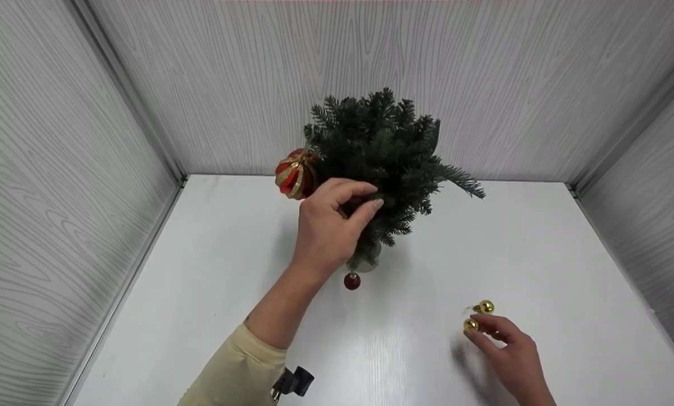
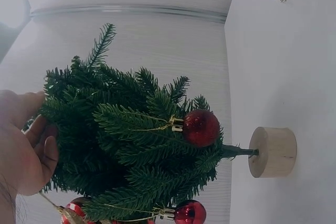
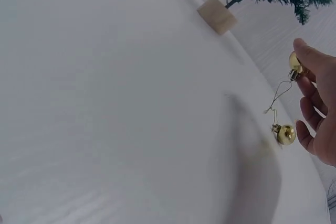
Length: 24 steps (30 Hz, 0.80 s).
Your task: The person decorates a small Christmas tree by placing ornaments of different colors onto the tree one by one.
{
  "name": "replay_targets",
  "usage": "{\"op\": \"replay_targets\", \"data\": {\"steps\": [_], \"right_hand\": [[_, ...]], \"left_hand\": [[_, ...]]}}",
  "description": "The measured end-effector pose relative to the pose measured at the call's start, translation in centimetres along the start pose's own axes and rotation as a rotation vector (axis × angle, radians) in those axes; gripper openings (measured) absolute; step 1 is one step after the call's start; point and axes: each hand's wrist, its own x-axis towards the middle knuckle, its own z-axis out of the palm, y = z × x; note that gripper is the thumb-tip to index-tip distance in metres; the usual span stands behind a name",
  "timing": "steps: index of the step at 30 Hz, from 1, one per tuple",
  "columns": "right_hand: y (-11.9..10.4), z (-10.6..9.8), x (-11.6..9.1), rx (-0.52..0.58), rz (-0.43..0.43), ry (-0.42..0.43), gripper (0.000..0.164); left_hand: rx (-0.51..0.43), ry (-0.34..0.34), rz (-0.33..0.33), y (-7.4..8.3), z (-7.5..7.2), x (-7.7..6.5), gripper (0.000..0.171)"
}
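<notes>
A small artificial Christmas tree [image 1: 382,146] stands on a round wooden base [image 2: 273,152]. My left hand [image 1: 331,220] reaches over it, thumb and forefinger pinching at its upper greenery; in the left wrist view the other fingers curl beside the top. My right hand [image 1: 509,347] pinches a small gold bauble [image 3: 295,62] between thumb and fingers, its string loop dangling. Close to that hand is a second gold bauble [image 1: 487,306] on the white table. From the tree hang a large red-and-gold striped ornament [image 1: 296,175] and small red baubles, one a glittery red bauble [image 2: 201,128].
The white tabletop [image 1: 212,270] is bounded by grey wood-patterned panels, including a back panel [image 1: 229,84] behind the tree and a left panel [image 1: 43,197]. A black clip-like device [image 1: 297,380] sits by the left sleeve.
</notes>
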Motion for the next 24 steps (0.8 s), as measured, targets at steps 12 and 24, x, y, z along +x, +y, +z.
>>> {"op": "replay_targets", "data": {"steps": [12, 24], "right_hand": [[-4.9, 1.0, 0.9, 0.408, 0.026, -0.075, 0.024], [-9.5, 2.0, 1.2, 0.585, 0.033, -0.121, 0.026]], "left_hand": [[0.027, 0.005, 0.007, 0.0, 0.3, -0.3, 0.019], [0.059, 0.005, 0.046, 0.1, 0.5, -0.8, 0.026]]}}
